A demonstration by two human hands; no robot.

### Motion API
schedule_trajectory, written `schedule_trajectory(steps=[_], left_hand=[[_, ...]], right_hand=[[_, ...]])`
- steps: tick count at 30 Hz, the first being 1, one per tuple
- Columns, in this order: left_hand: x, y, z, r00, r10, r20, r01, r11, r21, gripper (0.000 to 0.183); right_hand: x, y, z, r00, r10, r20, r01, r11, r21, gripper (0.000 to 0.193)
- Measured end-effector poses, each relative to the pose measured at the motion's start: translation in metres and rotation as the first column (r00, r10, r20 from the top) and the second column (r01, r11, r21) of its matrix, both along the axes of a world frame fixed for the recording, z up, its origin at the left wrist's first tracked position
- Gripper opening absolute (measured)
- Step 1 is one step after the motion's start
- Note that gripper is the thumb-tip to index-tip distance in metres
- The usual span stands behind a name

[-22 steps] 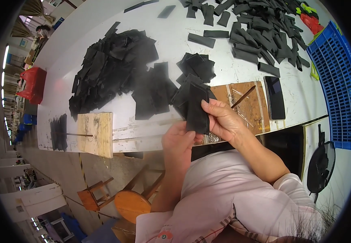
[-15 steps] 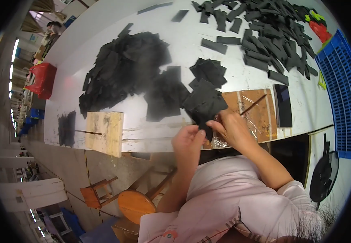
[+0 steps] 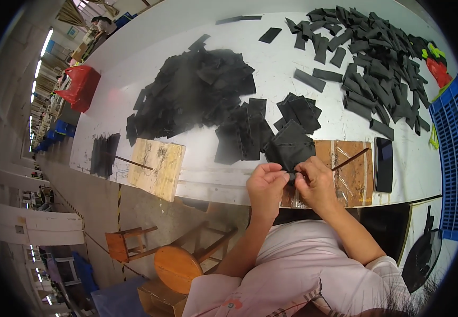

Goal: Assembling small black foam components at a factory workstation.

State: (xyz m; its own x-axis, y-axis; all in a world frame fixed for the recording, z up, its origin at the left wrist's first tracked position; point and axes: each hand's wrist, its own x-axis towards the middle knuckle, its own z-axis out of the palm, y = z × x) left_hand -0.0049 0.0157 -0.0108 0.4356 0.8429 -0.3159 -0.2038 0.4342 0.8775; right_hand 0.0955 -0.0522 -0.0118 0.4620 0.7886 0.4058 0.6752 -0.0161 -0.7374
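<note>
Black cloth [image 3: 292, 176] is pinched by left hand [image 3: 266, 187] and right hand [image 3: 317, 183] near the table edge [image 3: 215, 197], bare just leftward.

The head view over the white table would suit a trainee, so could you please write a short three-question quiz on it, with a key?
1. What lies just to the right of the brown board?
A) a red bag
B) a dark phone-like device
C) a round wooden stool

2. True or false: the left hand and the right hand meet with their fingertips at one small dark piece.

3. Fill in the blank: the blue plastic crate stands toward the ____ side of the picture.

Key: 1. B; 2. True; 3. right
</note>
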Motion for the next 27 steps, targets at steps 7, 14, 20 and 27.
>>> schedule_trajectory(steps=[7,14,20,27], left_hand=[[-0.018,0.011,-0.005,0.824,-0.306,0.477,0.436,0.881,-0.186,0.027],[0.000,-0.009,-0.002,0.968,0.110,-0.226,0.027,0.850,0.527,0.025],[-0.014,-0.002,0.012,0.974,-0.208,0.088,0.206,0.978,0.028,0.027],[-0.019,-0.011,0.030,0.701,-0.473,0.534,0.604,0.791,-0.093,0.039]], right_hand=[[0.013,-0.005,0.010,0.134,0.008,-0.991,-0.254,0.967,-0.027,0.002],[0.002,-0.005,0.007,-0.185,0.158,-0.970,-0.259,0.944,0.203,0.009],[0.006,-0.013,-0.009,-0.034,0.116,-0.993,-0.224,0.967,0.121,0.012],[0.003,-0.024,0.010,-0.040,0.242,-0.970,-0.173,0.954,0.245,0.011]])
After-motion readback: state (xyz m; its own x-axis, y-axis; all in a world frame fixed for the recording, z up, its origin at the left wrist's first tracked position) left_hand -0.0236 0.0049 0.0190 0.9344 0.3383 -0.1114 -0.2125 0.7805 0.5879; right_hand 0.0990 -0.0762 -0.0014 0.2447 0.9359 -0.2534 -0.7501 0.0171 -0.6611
